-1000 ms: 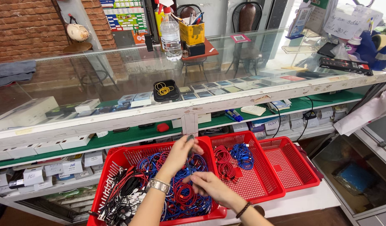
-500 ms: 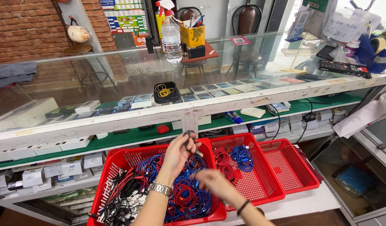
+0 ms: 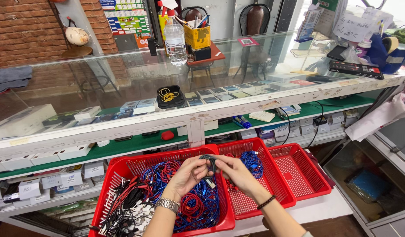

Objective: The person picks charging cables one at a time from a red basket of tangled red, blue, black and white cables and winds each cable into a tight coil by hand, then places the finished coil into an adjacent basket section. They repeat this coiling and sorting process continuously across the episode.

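Nearest the camera, the left hand (image 3: 187, 175) and the right hand (image 3: 235, 172) meet above the boundary between two red baskets. Both hands pinch one dark coiled cable (image 3: 210, 161): the left-hand fingers close on its left side, the right-hand fingers on its right side. The cable is held clear of the baskets, between the fingertips of both hands. A metal watch (image 3: 167, 204) sits on the left wrist; a dark bracelet (image 3: 267, 202) sits on the right wrist.

Below the left hand, the large red basket (image 3: 119, 175) holds a tangled mass of blue and red cables (image 3: 193, 206) on its right side and black and white cables (image 3: 123, 210) at its left corner. The middle red basket (image 3: 277, 184), touching the large one, contains a blue cable coil (image 3: 251, 162) near its far edge. The small red basket (image 3: 303, 173), just beside it on the right, shows bare mesh. All three stand on a white surface (image 3: 325, 208).

Beyond the baskets, a green shelf (image 3: 123, 147) carries a red object (image 3: 167, 135) and small white boxes (image 3: 44, 158). Farther still, the glass counter top (image 3: 123, 83) carries a black tray with yellow rubber bands (image 3: 169, 95) near its front edge, a clear water bottle (image 3: 175, 37) and a yellow pen holder (image 3: 197, 35) at its far edge.
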A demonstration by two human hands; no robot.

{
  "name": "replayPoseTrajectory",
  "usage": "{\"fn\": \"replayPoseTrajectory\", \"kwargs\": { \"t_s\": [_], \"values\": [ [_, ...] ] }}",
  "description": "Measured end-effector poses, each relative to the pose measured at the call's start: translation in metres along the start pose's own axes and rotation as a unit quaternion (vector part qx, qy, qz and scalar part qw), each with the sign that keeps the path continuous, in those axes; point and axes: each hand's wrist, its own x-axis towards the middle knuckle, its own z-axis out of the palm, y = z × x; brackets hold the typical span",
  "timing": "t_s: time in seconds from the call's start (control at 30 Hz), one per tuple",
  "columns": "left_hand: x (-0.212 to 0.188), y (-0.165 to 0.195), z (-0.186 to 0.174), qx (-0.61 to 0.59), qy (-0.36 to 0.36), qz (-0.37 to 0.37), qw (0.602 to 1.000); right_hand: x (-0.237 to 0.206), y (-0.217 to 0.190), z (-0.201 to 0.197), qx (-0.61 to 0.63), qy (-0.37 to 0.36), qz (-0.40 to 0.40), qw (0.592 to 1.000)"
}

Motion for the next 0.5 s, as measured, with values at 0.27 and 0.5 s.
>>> {"fn": "replayPoseTrajectory", "kwargs": {
  "t_s": [0.27, 0.5],
  "values": [
    [0.019, 0.008, 0.011, 0.346, 0.13, -0.057, 0.927, 0.01, 0.015, -0.019, 0.111, 0.043, 0.042, 0.992],
    [0.018, 0.008, 0.012, 0.264, 0.166, -0.051, 0.949, -0.013, -0.021, -0.046, -0.32, 0.037, -0.111, 0.94]
  ]
}}
